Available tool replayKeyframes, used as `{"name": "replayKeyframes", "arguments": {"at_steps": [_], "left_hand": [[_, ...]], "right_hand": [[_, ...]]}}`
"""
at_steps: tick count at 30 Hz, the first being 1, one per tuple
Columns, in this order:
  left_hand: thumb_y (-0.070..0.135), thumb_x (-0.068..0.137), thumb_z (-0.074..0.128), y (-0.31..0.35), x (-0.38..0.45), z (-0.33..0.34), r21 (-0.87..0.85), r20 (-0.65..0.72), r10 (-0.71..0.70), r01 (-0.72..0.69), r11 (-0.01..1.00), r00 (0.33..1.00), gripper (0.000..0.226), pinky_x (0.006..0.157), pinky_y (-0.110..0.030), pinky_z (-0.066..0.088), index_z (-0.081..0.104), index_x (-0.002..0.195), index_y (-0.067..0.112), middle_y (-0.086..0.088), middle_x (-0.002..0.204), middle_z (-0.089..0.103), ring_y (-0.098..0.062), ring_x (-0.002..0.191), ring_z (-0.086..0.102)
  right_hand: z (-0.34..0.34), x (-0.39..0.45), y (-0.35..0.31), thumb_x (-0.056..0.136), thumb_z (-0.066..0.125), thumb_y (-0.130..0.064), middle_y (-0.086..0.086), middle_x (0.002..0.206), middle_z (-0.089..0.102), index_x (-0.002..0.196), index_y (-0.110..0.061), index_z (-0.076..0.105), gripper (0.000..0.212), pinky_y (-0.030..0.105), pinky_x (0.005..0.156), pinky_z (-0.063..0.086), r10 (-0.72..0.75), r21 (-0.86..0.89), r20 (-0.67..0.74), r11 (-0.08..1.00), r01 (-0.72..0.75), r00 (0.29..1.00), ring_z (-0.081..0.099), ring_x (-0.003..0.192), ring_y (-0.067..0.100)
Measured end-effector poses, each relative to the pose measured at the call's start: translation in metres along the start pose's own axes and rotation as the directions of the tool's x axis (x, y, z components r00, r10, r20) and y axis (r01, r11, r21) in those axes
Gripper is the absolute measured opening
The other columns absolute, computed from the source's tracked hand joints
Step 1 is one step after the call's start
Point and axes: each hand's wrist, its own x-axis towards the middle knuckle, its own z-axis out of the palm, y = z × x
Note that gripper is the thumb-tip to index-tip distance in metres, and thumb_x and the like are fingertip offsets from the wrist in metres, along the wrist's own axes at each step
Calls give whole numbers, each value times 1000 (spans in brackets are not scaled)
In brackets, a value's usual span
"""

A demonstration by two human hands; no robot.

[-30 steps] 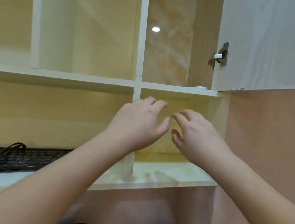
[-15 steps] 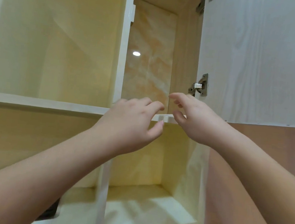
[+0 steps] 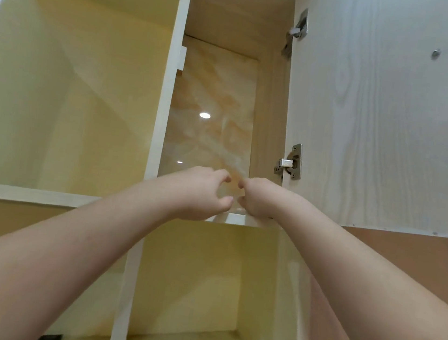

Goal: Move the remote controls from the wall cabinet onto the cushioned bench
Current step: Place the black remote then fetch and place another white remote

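Both the left hand (image 3: pixel 200 192) and the right hand (image 3: pixel 260 198) reach side by side over the front edge of the pale wood upper cabinet shelf (image 3: pixel 242 219), fingers curled, half-open, apparently holding nothing. No remote control shows; any would lie hidden beyond the fingertips, equally near both hands.

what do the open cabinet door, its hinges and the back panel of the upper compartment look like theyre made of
Pale open cabinet door: likely laminated board, matte, printed grey wood grain. Lower silver hinge and upper silver hinge: shiny metal. Cream-orange veined back panel: glossy, marble-like tile or laminate, mirroring ceiling lights.
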Motion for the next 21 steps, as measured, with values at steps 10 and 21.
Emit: {"name": "replayKeyframes", "arguments": {"at_steps": [10, 21], "left_hand": [[52, 96, 36, -7, 12, 13, 49, 50, -115, 113, 992, 992, 58, 101, -36, 41, 37, 144, 20, -6, 145, 45, -23, 127, 47], [42, 96, 37, -5, -2, 6, 70, -21, -195, 196, 978, 981, 55, 93, -37, 47, 34, 144, 15, -11, 138, 50, -25, 117, 54]], "right_hand": [[5, 20, -12, 99, 34, -18, 9, 100, 51, 119, -4, 57, 34, 33, 76, 40, 93, -160, 283, 986, -49, 955, 52, 93, 30], [2, 16, -16, 98, 40, -19, 7, 93, 52, 107, -9, 59, 23, 31, 74, 38, 108, -142, 304, 988, -67, 946, 48, 87, 24]]}}
